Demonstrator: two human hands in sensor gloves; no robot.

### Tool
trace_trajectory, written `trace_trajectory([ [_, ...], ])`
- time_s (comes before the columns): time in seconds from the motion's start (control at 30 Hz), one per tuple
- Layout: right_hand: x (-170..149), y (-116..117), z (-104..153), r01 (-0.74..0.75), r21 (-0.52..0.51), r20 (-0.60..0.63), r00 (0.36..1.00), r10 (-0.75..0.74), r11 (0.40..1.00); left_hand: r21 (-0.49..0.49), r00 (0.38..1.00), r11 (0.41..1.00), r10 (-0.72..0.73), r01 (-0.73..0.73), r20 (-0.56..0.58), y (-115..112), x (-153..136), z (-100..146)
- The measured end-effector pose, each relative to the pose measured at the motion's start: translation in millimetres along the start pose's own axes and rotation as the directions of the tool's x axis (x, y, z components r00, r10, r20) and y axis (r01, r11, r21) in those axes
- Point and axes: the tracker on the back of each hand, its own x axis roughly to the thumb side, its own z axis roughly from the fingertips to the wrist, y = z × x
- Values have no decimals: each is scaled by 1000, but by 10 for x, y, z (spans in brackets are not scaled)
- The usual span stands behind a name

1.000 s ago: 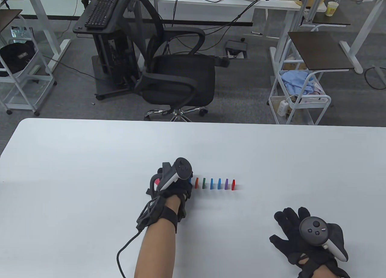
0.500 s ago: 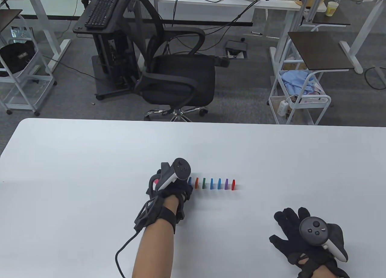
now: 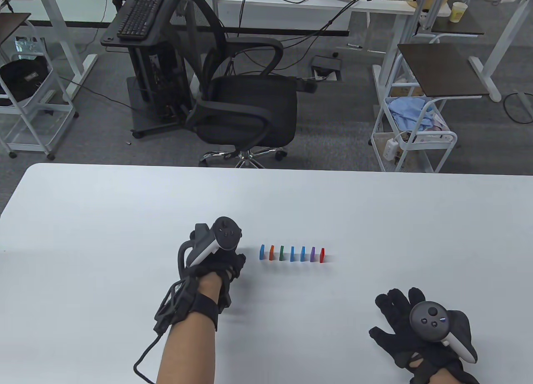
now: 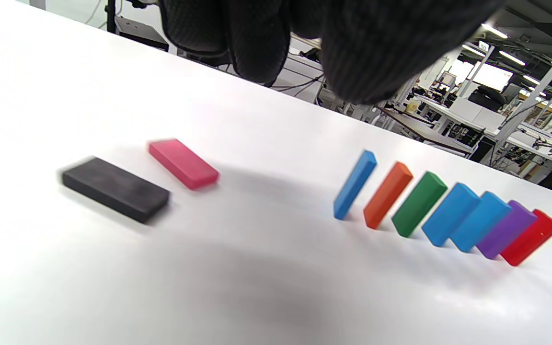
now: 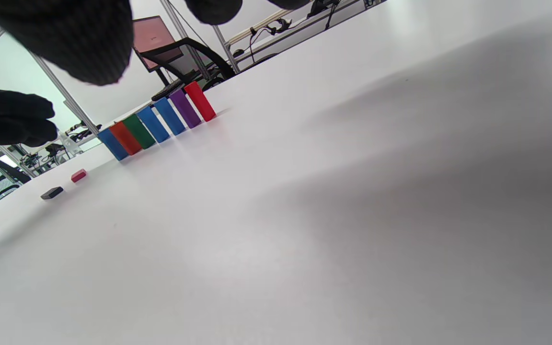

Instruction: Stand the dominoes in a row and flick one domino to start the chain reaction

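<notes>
Several coloured dominoes stand in a row [image 3: 291, 253] at the table's middle, from a blue one [image 3: 262, 252] on the left to a red one [image 3: 322, 255] on the right. The left wrist view shows the same standing row [image 4: 419, 203]. A pink domino [image 4: 183, 164] and a black domino [image 4: 115, 189] lie flat to the left of it. In the table view my left hand [image 3: 231, 265] covers those two. It hovers a short way left of the blue domino, fingers [image 4: 257, 43] loosely curled and holding nothing. My right hand [image 3: 397, 317] lies flat on the table at the front right, fingers spread.
The white table [image 3: 125, 217] reaches to both sides. A black office chair [image 3: 245, 109] stands beyond its far edge, with carts and desks behind it. A cable [image 3: 143, 363] trails from my left wrist over the front of the table.
My left hand has moved left, away from the row, and the leftmost blue domino now stands uncovered. The right hand has barely shifted.
</notes>
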Motion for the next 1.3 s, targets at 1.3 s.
trace_trajectory([
  [1.3, -52, -21, -5, 19, 14, -25, 1000, -18, 1000, -43, 920, 920, -390, 389, -37, -372, -86, -540],
])
